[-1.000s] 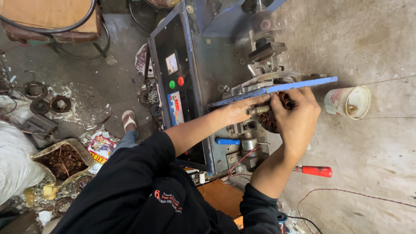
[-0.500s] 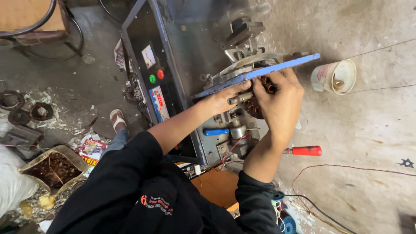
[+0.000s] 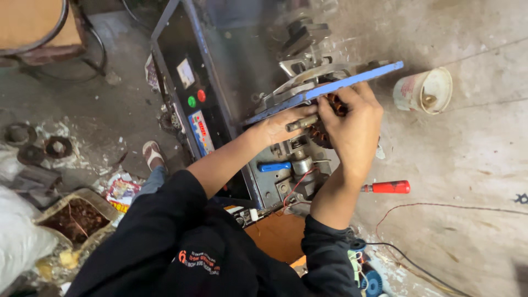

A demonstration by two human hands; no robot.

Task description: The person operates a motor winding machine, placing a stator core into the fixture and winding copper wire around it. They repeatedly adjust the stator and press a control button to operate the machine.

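Note:
A blue-grey machine (image 3: 231,66) with a dark control panel, a green and a red button, stands on the concrete floor. Both my hands work at its front, just under a blue flat bar (image 3: 352,82). My left hand (image 3: 280,125) grips the metal shaft (image 3: 301,123) of a copper-wound motor armature (image 3: 322,132). My right hand (image 3: 355,129) wraps around the armature's copper windings from the right, covering most of it.
A red-handled screwdriver (image 3: 388,187) lies on the floor by my right forearm. A white plastic cup (image 3: 423,91) stands at the right. A sack of scrap (image 3: 69,220), metal rings (image 3: 58,147) and wires lie at left. My sandalled foot (image 3: 153,155) is beside the machine.
The camera view has shifted slightly; both hands stay on the armature at the machine, with my right hand closing further over the windings.

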